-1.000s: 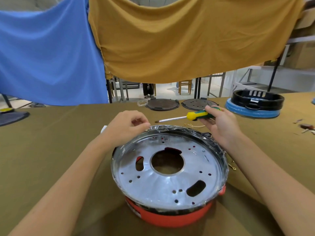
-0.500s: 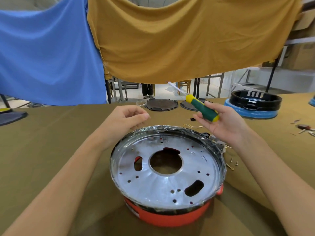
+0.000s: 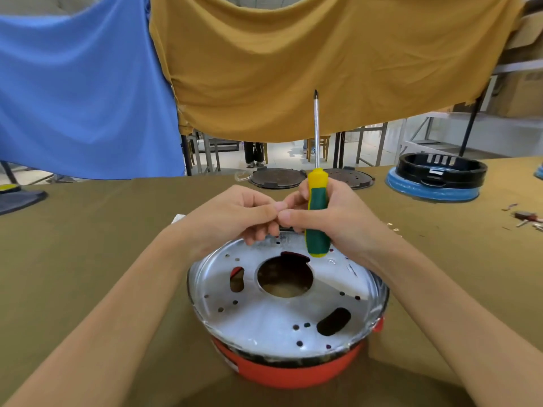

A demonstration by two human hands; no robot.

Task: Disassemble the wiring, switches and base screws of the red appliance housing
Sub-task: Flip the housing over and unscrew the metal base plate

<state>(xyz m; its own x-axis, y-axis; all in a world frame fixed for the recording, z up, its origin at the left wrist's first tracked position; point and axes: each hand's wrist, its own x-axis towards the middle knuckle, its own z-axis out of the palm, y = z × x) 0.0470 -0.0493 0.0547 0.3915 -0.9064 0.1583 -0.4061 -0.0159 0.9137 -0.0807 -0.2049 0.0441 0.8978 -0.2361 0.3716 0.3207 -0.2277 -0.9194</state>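
Observation:
The red appliance housing (image 3: 293, 373) sits on the olive table, close to me, its silver perforated metal plate (image 3: 264, 315) facing up. My right hand (image 3: 338, 221) grips a green and yellow screwdriver (image 3: 317, 212) upright, shaft pointing up. My left hand (image 3: 235, 215) meets the right hand's fingertips over the plate's far rim, fingers curled in a pinch. Whatever sits between the fingertips is too small to make out.
Two dark round discs (image 3: 276, 178) lie at the table's far edge. A black and blue housing (image 3: 435, 183) stands at the far right, with small loose parts (image 3: 526, 217) beside it. Blue and mustard cloths (image 3: 293, 63) hang behind. A dark object (image 3: 17, 198) lies far left.
My right hand lifted the screwdriver off the table, swung it upright and moved left. Both hands came together over the housing's far rim.

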